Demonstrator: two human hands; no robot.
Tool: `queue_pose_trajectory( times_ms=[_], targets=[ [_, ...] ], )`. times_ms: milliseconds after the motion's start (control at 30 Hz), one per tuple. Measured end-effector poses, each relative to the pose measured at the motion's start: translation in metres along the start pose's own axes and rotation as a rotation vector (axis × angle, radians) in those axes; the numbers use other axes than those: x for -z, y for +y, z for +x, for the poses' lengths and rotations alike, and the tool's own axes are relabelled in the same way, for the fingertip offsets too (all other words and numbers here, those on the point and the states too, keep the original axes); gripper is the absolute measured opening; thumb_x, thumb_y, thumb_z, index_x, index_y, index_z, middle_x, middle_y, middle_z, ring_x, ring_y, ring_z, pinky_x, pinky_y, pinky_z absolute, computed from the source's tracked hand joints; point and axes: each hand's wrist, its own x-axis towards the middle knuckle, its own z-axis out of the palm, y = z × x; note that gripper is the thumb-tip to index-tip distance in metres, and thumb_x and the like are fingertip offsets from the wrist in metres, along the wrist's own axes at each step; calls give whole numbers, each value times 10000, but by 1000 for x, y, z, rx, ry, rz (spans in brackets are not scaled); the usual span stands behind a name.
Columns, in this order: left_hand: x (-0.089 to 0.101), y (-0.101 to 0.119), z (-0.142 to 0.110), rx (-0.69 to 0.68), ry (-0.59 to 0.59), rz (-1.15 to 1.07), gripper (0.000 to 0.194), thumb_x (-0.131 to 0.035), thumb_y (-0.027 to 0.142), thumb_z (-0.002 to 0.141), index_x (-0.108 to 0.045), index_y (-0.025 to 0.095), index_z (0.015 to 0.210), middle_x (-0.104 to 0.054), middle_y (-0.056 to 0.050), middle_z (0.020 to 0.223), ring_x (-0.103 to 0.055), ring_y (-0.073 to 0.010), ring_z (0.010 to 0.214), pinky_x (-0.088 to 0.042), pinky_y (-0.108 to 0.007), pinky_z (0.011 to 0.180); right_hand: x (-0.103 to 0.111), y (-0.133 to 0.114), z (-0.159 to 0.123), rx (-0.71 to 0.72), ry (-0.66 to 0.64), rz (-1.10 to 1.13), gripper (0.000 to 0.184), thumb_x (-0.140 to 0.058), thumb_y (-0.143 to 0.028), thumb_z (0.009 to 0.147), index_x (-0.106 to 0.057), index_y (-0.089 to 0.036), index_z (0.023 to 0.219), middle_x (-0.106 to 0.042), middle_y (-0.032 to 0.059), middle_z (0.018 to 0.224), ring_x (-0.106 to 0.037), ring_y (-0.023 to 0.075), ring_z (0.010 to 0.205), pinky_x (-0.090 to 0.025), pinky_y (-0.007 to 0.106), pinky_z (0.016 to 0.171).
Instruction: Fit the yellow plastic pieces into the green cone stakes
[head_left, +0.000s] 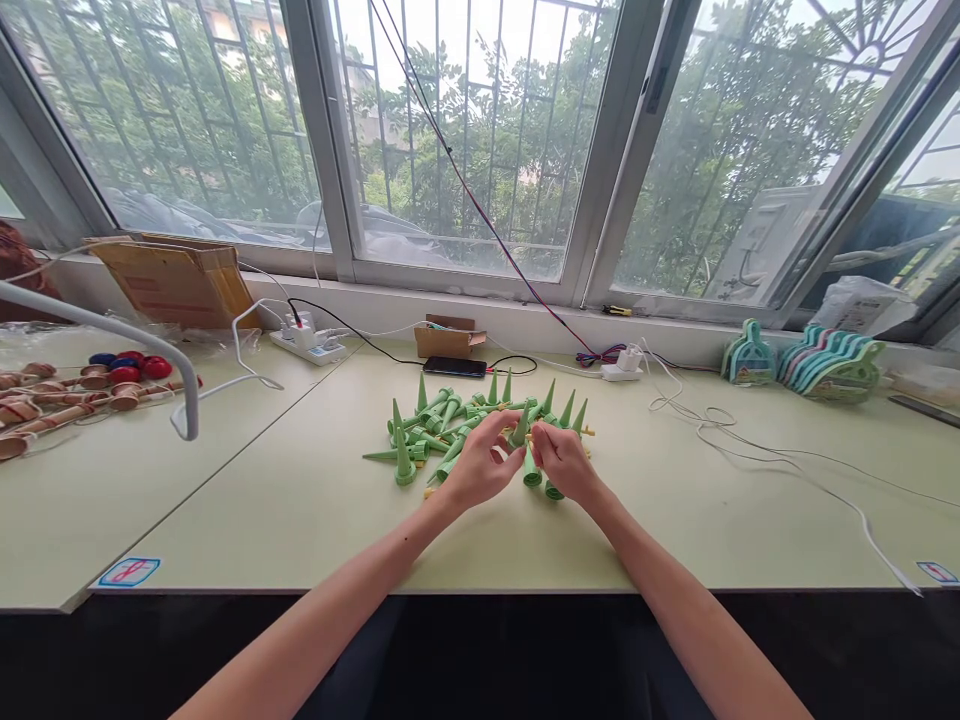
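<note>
A green plastic watering spike (520,430), its tip upward, is held between the thumb and fingers of my left hand (484,465). My right hand (568,462) is closed in a pinch right beside that spike; what its fingers hold is hidden. Around both hands lies a pile of similar green spikes, some upright like the spike at the left (403,460), others on their sides. Below my right hand, a lying spike (532,476) shows its open round end. Small yellow parts (429,492) peek out among the pile.
Behind the pile are a phone (454,368) and a small open cardboard box (450,338). Power strips (307,346) and loose white cables (720,420) lie on the table. Wooden toys (124,392) are at left, a white metal bar (187,400) before them; teal plastic items (829,365) stand at right.
</note>
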Motion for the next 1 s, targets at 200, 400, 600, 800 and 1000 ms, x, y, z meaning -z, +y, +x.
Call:
queue_pose_trajectory(
  times_ms=[200,400,600,800,1000],
  targets=[
    [3,6,-1,-38,-30,36,299,-608,298,830,-600,246,1124,-534,-66,1086,-575,-136,834,-553,-207,604,0,-2,0,-15,25,1,558,-294,-534,1014,-423,-219,572,-508,4,518,-457,134,477,-370,282,530],
    [0,5,1,-13,-28,-56,351,-522,488,920,-578,228,1149,-531,-89,1152,-576,-170,924,-580,-269,718,0,-3,1,-19,81,-2,556,-300,-535,1015,-430,-216,578,-497,-4,512,-451,130,467,-362,272,522],
    [-1,0,6,127,135,-140,417,-452,573,930,-515,204,1113,-588,-51,978,-611,-137,763,-525,-233,589,1,-5,1,3,90,-9,522,-326,-543,1010,-446,-214,622,-524,-5,561,-464,126,501,-378,256,545],
    [3,6,9,316,116,-303,399,-517,581,893,-487,191,970,-493,58,603,-401,-63,414,-307,-175,373,2,-7,1,22,80,1,485,-356,-510,1013,-455,-206,649,-510,-17,573,-460,113,510,-374,240,552],
    [3,14,7,354,-46,-375,433,-573,597,853,-506,186,975,-516,62,582,-406,-62,393,-314,-195,385,2,-6,2,41,50,10,455,-381,-493,1008,-475,-202,672,-514,-22,573,-472,115,524,-380,240,571]
  ],
)
